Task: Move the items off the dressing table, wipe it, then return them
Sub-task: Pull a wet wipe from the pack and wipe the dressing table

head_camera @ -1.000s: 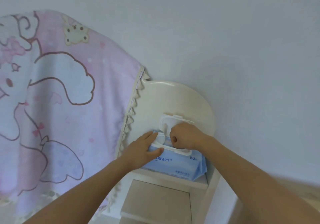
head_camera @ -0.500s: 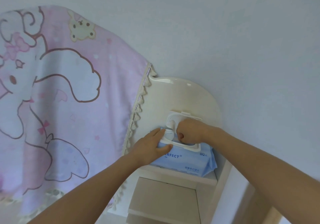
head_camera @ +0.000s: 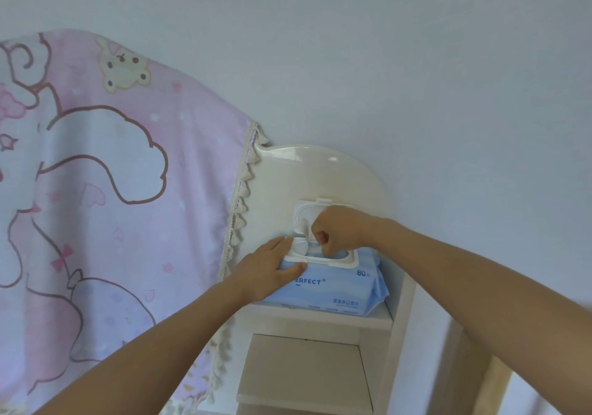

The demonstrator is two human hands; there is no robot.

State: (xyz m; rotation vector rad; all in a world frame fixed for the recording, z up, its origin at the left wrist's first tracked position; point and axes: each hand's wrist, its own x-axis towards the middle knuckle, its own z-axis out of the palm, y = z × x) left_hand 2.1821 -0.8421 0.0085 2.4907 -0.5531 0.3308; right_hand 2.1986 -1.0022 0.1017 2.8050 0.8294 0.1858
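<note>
The blue pack of wet wipes lies on the top shelf of a cream shelf unit, just right of a pink cartoon-printed cloth, its white flip lid standing open against the rounded back panel. The left hand rests on the pack's left end in a flat, loose grip, fingers straight along the top and thumb on the front face. The right hand sits at the dispenser opening with its grip curled tight; I cannot tell whether the fingers pinch a wipe.
</note>
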